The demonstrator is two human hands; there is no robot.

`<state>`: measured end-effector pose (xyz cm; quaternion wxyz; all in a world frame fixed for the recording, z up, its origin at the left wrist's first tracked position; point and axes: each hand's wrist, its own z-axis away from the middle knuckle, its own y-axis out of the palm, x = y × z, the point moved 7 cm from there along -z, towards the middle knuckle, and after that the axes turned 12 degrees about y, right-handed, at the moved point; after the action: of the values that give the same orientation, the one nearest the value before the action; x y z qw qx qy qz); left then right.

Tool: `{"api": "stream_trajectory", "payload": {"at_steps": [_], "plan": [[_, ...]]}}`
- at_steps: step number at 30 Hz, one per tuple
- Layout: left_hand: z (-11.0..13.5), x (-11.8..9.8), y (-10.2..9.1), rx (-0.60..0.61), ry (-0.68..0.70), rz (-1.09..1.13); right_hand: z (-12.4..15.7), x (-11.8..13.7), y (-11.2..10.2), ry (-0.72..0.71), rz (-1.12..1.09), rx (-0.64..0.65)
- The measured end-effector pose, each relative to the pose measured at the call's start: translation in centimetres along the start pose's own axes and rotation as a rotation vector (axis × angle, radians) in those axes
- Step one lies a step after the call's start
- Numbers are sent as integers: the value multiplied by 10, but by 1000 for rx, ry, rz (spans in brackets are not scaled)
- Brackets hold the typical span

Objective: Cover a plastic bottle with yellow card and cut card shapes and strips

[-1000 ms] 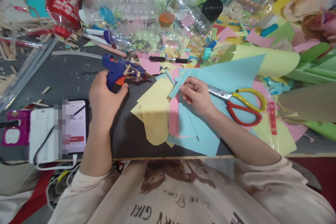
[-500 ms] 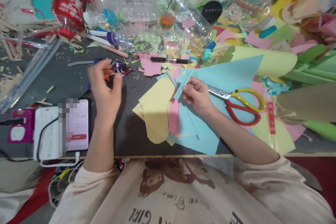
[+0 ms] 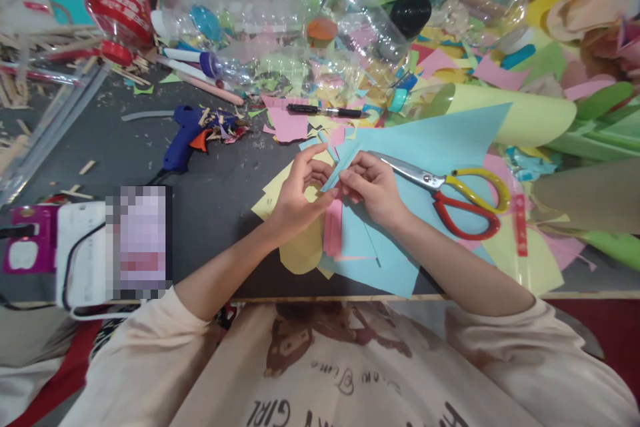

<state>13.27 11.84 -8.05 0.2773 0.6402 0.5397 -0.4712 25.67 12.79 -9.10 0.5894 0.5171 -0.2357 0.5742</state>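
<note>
Both hands meet over a pile of coloured paper sheets near the front of the dark table. My right hand pinches a narrow light-blue paper strip that slants up to the right. My left hand has its fingers curled round the lower end of the same strip. A blue glue gun lies on its side on the table to the left, away from both hands. Red-and-yellow scissors lie on the blue sheet just right of my right hand.
A phone and a white device with a cable sit at the front left. Clear plastic bottles, a black pen, wooden sticks and paper scraps crowd the back. Rolled yellow paper lies at the right.
My left hand let go of the glue gun, which now lies on the table, and moved right to join my right hand on the blue strip.
</note>
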Motion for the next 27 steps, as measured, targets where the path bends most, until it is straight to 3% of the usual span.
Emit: {"api": "stream_trajectory", "payload": {"at_steps": [12,27], "plan": [[3,-13,-10,-34,137,-17,2,3,4,7,82,-24],[0,-7,-21,-102,36,2,0,7,0,-1,56,23]]}}
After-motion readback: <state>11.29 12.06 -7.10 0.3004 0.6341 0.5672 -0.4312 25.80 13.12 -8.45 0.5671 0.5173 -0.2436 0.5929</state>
